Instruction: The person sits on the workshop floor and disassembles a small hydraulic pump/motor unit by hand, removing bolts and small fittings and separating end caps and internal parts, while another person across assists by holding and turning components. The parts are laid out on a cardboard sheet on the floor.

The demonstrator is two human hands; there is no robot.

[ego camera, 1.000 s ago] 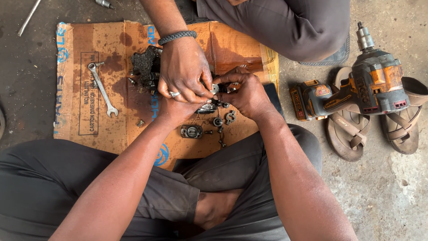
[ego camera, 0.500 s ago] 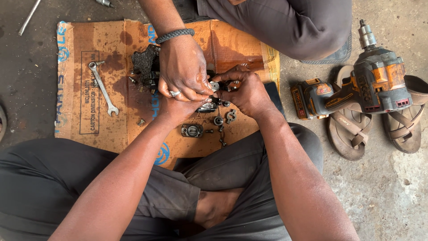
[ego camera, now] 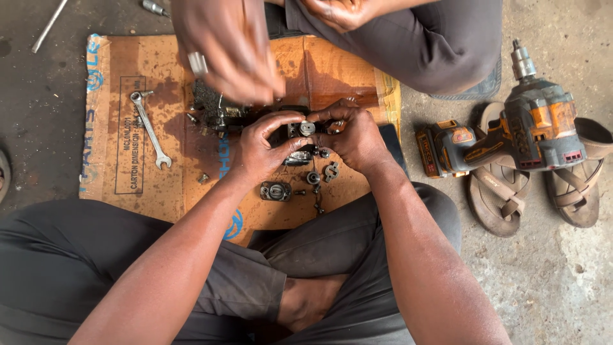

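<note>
Cardboard [ego camera: 128, 115], greasy and flattened, covers the concrete floor [ego camera: 549, 281] and carries the work; the person sits cross-legged at its six-o'clock edge. At three o'clock from the hands a cordless impact wrench [ego camera: 511, 131] lies across a pair of brown sandals [ego camera: 530, 188]. At twelve o'clock a co-worker's ringed hand [ego camera: 230, 48], blurred, hangs over a dark metal block [ego camera: 217, 112]. At nine o'clock lies an open-ended spanner [ego camera: 150, 128].

Both of the person's hands meet at the centre on a small dark mechanical part [ego camera: 297, 137]. The left hand [ego camera: 262, 150] is clamped on it from the nine-o'clock side, thumb and forefinger pinching near a small round silver piece [ego camera: 308, 127] on its top. The right hand [ego camera: 354, 137] is closed on the same part from three o'clock, steadying it.

Loose pieces lie at six o'clock from the part: a round capped fitting [ego camera: 276, 190], then small gears and screws [ego camera: 322, 174].

The step in hand looks like seating or freeing that silver piece. The next move probably calls for a firm brace by the right hand while the left fingertips turn or press it squarely.
</note>
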